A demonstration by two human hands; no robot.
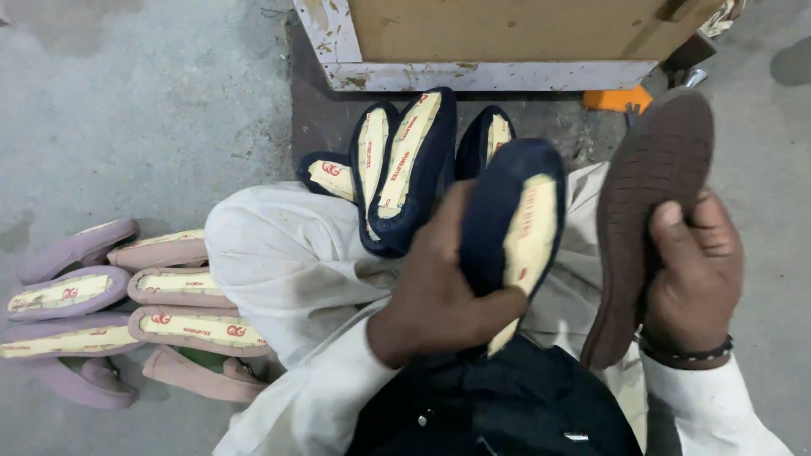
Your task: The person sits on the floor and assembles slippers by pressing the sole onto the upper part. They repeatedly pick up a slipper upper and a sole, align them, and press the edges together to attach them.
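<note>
My left hand (439,295) is clenched around a navy shoe upper (511,228) near centre, its cream insole facing right; my right hand (693,270) grips the brown sole (650,211), tread towards me. To mate them well, I'd align toe to toe, edges flush.

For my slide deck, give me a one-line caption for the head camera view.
Seated person's left hand grips a navy shoe upper while the right hand holds a brown sole.
</note>
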